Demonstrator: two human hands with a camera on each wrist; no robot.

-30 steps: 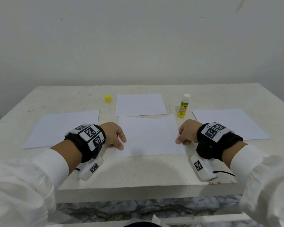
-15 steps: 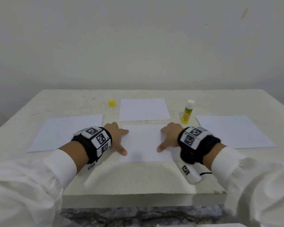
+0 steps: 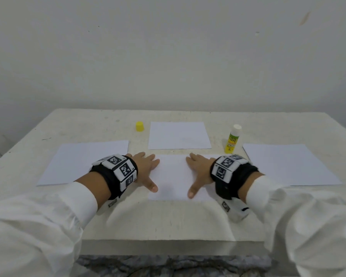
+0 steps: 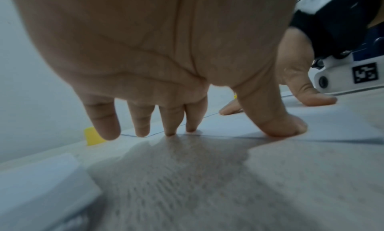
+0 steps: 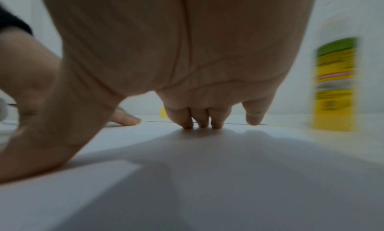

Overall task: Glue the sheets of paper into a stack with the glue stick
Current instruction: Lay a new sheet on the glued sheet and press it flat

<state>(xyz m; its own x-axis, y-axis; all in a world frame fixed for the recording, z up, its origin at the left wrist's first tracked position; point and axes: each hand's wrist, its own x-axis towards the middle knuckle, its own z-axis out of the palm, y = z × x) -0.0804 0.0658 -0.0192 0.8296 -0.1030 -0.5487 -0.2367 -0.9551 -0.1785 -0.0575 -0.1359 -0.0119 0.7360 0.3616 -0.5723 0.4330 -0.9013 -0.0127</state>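
Surface point(image 3: 188, 222): off-white, faintly speckled and scuffed.
Sheets, four: plain white with a bluish cast — centre sheet point(image 3: 173, 176), far sheet point(image 3: 178, 134), left sheet point(image 3: 78, 158), right sheet point(image 3: 288, 162).
Glue stick point(image 3: 232, 139): yellow body, green band at the top of the label, a thin red stripe, small dark print, white tip.
Cap point(image 3: 139, 126): solid yellow.
Wristbands point(image 3: 116, 176): black straps carrying white tiles printed with black square-code patterns — the same on both wrists.
Sleeves point(image 3: 38, 226): white.
Wall point(image 3: 168, 56): pale grey-white, one brownish smear at upper right.
Floor point(image 3: 168, 265): grey and white marbling.
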